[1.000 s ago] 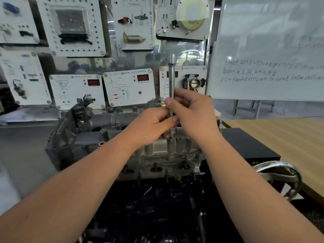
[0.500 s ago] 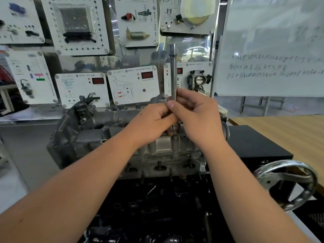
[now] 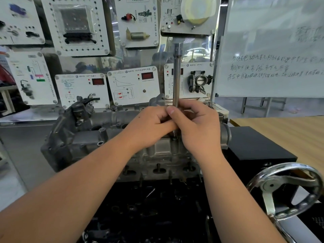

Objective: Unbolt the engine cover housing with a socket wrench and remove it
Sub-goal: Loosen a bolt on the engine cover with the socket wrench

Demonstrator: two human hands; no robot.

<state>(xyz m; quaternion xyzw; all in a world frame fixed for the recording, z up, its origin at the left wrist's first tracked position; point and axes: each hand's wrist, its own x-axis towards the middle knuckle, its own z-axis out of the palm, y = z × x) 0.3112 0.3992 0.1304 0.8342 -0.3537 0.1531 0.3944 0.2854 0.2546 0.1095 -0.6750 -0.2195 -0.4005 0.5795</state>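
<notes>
Grey cast-metal engine cover housing (image 3: 98, 137) below grip; steel socket wrench shaft (image 3: 176, 76) gripped by both hands (image 3: 198, 127); tilt risks socket slipping off bolt.

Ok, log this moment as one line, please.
stage: unbolting | left hand: grips socket wrench shaft | right hand: grips same shaft | wrench: upright, tip down at engine cover housing | housing: in place

The socket wrench (image 3: 176, 74) stands upright on the engine cover housing (image 3: 91, 137), display panels (image 3: 133, 85) behind, handwheel (image 3: 287, 186) right.
</notes>
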